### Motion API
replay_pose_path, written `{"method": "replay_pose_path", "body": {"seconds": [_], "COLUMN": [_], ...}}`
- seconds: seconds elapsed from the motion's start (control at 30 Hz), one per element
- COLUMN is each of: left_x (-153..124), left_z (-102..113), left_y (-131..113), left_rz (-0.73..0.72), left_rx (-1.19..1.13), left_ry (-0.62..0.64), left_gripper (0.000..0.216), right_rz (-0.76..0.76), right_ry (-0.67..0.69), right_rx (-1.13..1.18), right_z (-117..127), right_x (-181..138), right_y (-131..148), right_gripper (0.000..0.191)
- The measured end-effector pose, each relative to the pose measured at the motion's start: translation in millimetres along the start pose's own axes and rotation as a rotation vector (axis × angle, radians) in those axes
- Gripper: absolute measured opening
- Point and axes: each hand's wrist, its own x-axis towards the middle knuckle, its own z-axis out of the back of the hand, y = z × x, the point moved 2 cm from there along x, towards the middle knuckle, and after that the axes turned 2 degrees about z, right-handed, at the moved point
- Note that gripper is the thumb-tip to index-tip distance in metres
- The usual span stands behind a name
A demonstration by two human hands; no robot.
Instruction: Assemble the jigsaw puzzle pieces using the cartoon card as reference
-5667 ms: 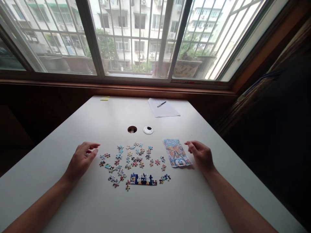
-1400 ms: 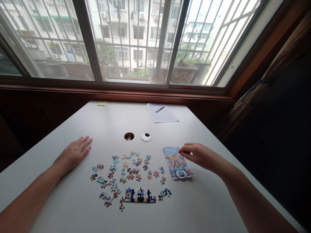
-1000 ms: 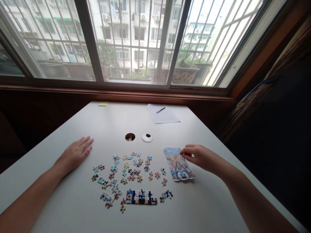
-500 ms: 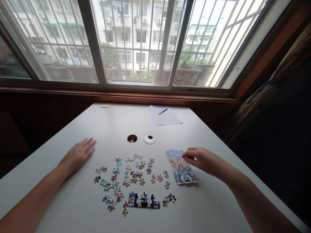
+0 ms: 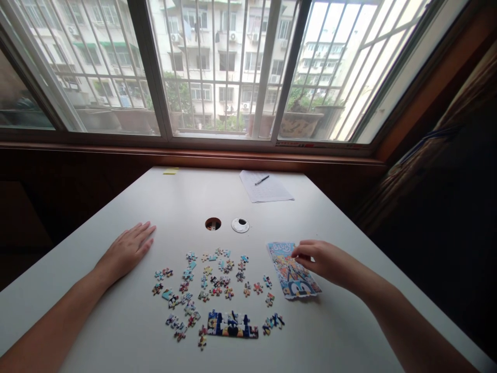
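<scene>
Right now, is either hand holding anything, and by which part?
Left hand flat, holding nothing. Right hand: fingers at the upper right edge of the picture; whether gripping, I can't tell.

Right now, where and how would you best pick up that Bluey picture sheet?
Probably pinch the picture sheet by its right edge, coming from the right. It looks thin, so an edge offers the best purchase; shadow at the lower right corner hints it lifts there. Puzzle pieces lie left; the right hand is rightward.
</scene>
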Motion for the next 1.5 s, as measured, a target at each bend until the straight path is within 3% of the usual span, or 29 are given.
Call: {"method": "replay_pose_path", "body": {"seconds": [0.43, 0.8, 1.13, 1.3, 1.5], "left_x": [0.8, 0.1, 0.5, 1.0, 1.1], "left_z": [-6.6, -2.2, -3.0, -5.3, -5.7], "left_y": [5.8, 1.6, 2.6, 3.7, 3.6], "left_rz": [-0.047, -0.030, -0.030, -0.033, -0.042], "left_rx": [-0.016, -0.024, -0.021, -0.016, -0.028], "left_ry": [-0.063, -0.045, -0.044, -0.054, -0.094], "left_gripper": [0.061, 0.061, 0.061, 0.061, 0.059], "right_rz": [-0.032, 0.001, 0.073, 0.206, 0.334], "right_ry": [0.053, 0.011, -0.041, -0.141, -0.218], "right_rx": [-0.030, -0.026, -0.013, 0.001, 0.075], "right_z": [1.8, -1.4, -9.3, -20.5, -47.0], "right_x": [3.5, 2.8, 4.5, 6.8, -16.9], "right_y": [18.2, 13.6, 31.4, 57.7, 124.2], "right_gripper": [0.025, 0.025, 0.023, 0.021, 0.026]}}
